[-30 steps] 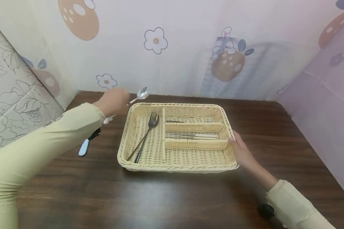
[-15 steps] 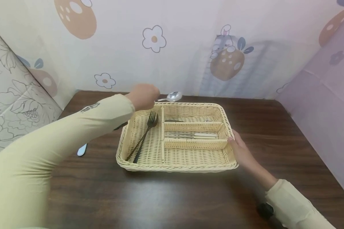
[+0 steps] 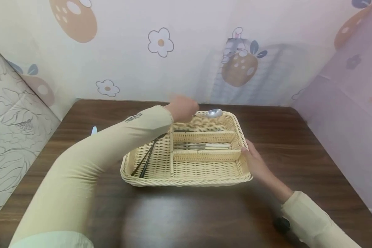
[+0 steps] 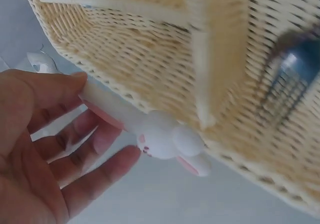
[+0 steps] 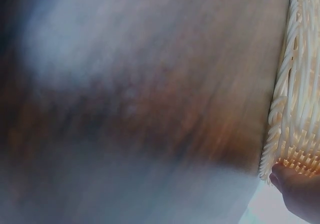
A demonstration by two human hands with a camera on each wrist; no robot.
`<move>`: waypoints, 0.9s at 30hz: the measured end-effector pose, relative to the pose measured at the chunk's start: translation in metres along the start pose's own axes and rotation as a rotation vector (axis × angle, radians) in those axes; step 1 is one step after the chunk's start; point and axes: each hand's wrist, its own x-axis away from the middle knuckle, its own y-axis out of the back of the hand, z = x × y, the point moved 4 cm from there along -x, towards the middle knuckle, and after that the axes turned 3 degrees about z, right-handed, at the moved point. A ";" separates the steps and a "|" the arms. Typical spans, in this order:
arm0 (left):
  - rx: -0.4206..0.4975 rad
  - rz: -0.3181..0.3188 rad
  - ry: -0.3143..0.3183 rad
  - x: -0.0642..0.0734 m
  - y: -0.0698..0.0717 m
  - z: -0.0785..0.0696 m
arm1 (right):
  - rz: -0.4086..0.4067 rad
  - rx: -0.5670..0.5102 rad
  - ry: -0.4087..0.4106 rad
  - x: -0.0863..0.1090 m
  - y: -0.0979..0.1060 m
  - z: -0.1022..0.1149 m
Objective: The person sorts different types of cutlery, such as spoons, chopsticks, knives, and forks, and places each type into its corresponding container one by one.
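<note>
My left hand is over the back of the wicker cutlery basket, pinching a spoon whose metal bowl points right above the back compartment. In the left wrist view the spoon's white handle ends in a bunny figure with pink marks. My right hand grips the basket's right rim, its thumb on the near side. Two dark utensils lie in the left compartment, their heads hidden by my left arm; the left wrist view shows dark fork tines there. White-handled cutlery lies in the middle compartment.
A pale blue handle tip shows on the dark wooden table left of the basket, mostly behind my left sleeve. A patterned wall rises at the table's back edge. The front right compartment shows bare weave.
My left hand has carried the spoon rightward from the basket's left side to above its back compartment. The right hand keeps its grip on the rim.
</note>
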 end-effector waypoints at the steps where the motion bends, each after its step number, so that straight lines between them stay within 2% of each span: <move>1: -0.001 0.002 -0.009 -0.003 -0.001 -0.003 | 0.002 -0.001 0.001 0.000 0.000 0.000; 5: 0.027 0.010 -0.045 -0.012 -0.008 -0.011 | 0.004 0.015 -0.005 -0.001 0.000 0.000; 10: 0.031 0.025 -0.060 -0.023 -0.014 -0.021 | -0.004 0.044 0.001 0.000 0.002 0.002; 13: 0.032 0.030 -0.062 -0.030 -0.018 -0.026 | 0.005 0.007 0.002 0.000 0.001 0.003; 18: 0.011 0.037 -0.066 -0.042 -0.034 -0.029 | 0.005 -0.026 -0.012 0.000 -0.001 0.001; 22: 0.009 0.064 -0.043 -0.044 -0.043 -0.029 | 0.003 -0.025 -0.022 0.001 -0.001 0.000; 27: -0.011 0.069 -0.004 -0.041 -0.045 -0.028 | 0.001 -0.012 -0.007 0.002 0.000 0.000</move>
